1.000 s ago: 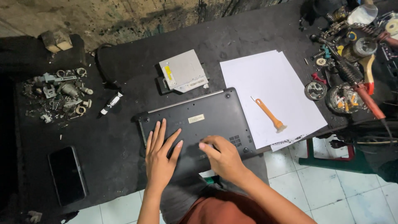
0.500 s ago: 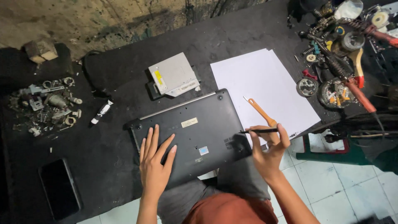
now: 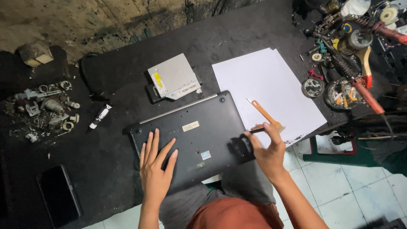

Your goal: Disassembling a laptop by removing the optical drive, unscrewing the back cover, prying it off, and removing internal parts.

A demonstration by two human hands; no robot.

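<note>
Left hand [image 3: 156, 167] spread flat on an upturned black laptop [image 3: 193, 135] overhanging the dark surface's [image 3: 106, 161] near edge, right hand [image 3: 267, 148] pinching a thin dark tool [image 3: 257, 130] at the laptop's right edge, orange pry tool [image 3: 263, 113] on white paper [image 3: 267, 91] just beside, silver optical drive [image 3: 173, 78] behind, black phone [image 3: 58, 195] far left

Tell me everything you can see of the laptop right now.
The laptop lies closed, underside up, on the black table, its near edge overhanging the person's lap. The dark matte base looks like plastic, with small stickers, rubber feet and a silver strip along the far edge. The left hand presses flat on it; the right hand, holding a thin dark tool, is at its right edge.
</note>
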